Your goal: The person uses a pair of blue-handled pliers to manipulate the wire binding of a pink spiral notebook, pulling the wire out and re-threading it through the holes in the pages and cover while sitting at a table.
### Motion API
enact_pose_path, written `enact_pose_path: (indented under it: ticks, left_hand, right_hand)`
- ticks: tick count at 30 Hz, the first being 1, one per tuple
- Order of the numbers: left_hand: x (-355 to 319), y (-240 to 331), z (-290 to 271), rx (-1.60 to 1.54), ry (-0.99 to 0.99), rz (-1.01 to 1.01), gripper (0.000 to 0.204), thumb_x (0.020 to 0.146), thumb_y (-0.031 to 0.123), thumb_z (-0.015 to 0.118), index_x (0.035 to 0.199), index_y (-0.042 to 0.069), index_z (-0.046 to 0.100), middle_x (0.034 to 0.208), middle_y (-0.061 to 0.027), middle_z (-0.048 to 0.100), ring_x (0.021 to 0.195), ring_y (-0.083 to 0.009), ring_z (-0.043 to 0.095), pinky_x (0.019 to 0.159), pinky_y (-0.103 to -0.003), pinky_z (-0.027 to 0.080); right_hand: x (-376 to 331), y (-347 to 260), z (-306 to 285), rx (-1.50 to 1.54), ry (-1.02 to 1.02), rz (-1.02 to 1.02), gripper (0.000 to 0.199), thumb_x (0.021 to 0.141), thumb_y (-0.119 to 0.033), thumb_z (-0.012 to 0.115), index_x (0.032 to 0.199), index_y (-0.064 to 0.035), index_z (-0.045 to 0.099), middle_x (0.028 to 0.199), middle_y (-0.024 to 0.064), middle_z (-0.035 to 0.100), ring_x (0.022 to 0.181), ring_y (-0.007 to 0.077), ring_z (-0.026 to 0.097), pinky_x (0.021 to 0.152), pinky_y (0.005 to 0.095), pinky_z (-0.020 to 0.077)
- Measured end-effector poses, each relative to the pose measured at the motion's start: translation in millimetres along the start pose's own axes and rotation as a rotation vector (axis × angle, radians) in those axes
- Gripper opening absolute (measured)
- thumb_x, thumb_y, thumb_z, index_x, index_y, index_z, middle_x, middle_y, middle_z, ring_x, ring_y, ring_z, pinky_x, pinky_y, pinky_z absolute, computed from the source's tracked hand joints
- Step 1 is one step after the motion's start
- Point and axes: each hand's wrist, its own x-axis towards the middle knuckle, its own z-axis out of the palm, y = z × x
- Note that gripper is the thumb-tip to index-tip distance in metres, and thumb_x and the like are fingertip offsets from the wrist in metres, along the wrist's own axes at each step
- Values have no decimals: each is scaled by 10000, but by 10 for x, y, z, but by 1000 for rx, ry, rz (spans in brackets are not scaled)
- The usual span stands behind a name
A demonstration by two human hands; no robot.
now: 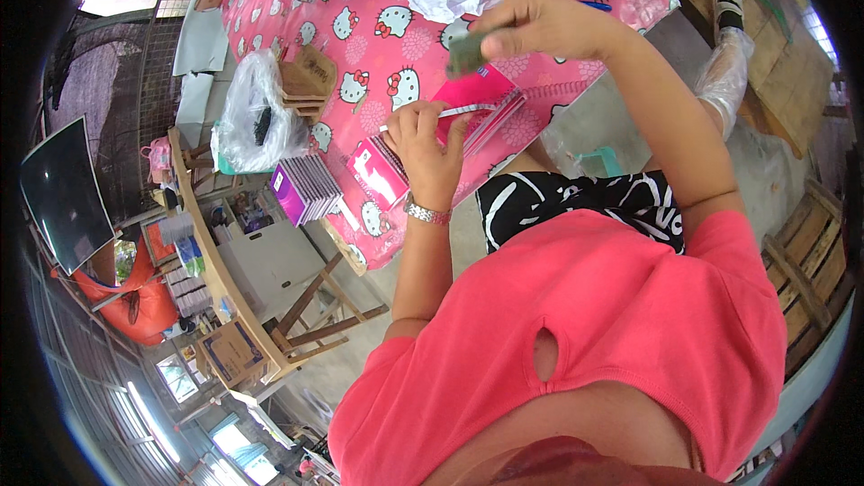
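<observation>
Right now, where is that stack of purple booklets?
In the head view the stack of purple booklets stands at the near left edge of the pink cartoon-cat tablecloth, left of the left hand and just below the clear plastic bag.

Two hands work over the table: the left hand (430, 146) at about 12 o'clock and the right hand (531, 25) at 1 o'clock. One stack of purple booklets (308, 189) sits at 10 o'clock, one clear plastic bag (256, 112) at 11, and one dark screen (61, 191) at 9.

Home workshop — stacked notebooks (308, 189), cluttered table (378, 45)
</observation>
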Motion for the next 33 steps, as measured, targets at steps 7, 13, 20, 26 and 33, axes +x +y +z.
enact_pose_path:
  ticks: [7,13,20,26,33]
  left_hand:
    - [65,79,31,-33,30,37,308,745,232,814,943,70,643,952,-94,591,946,-298,511,851,-409,386]
    - [64,53,24,-59,42,35,337,720,233,830,937,64,635,951,-102,590,955,-307,515,850,-418,391]
    - [29,-85,-33,-138,29,-16,299,726,130,791,965,57,627,987,-113,585,983,-307,528,882,-413,407]
    - [-4,-248,-106,-227,58,-91,283,746,89,771,977,35,618,979,-111,590,931,-263,575,820,-356,461]
    - [-46,-350,-52,-453,-24,-236,254,772,39,764,979,29,616,985,-104,578,852,-207,582,691,-292,502]
  right_hand:
    - [-130,65,-10,232,-178,28,342,854,-309,742,1023,-12,732,1111,133,681,964,197,614,844,319,490]
    - [-149,29,13,72,-190,139,375,894,-185,681,1193,37,634,1232,88,630,1116,186,577,952,322,461]
    - [-159,81,-37,-210,-240,111,362,857,-56,659,1209,24,625,1255,103,614,1148,200,565,969,325,458]
    - [-55,106,-15,-439,-253,41,319,840,5,598,1152,-19,662,1224,87,633,1115,188,582,962,330,461]
    - [51,188,79,-53,-266,32,325,840,41,568,1151,-4,654,1220,68,633,1079,157,582,940,308,460]
